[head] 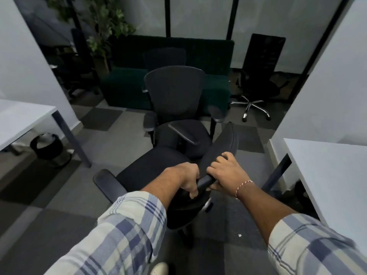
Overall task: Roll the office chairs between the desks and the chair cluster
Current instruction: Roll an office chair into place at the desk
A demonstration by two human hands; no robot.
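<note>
Currently both hands grip the near chair's (pixel 155 167) backrest top edge: left hand (pixel 188 179) curled over it, right hand (pixel 226 173) wrapped round it. Chair sits in the aisle between left table (pixel 19 120) and right table (pixel 327 175), just beside second chair (pixel 174 92), which stands before the green sofa (pixel 214 56).

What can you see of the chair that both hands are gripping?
The held chair is a black office chair with a fabric-looking seat, padded armrests and a curved backrest seen from above. It stands on the checkered carpet between the left desk and right desk, its seat turned leftward. The left hand and right hand grip the backrest's top edge. Its far armrest overlaps the second chair; whether they touch cannot be told. Its base is mostly hidden.
</note>
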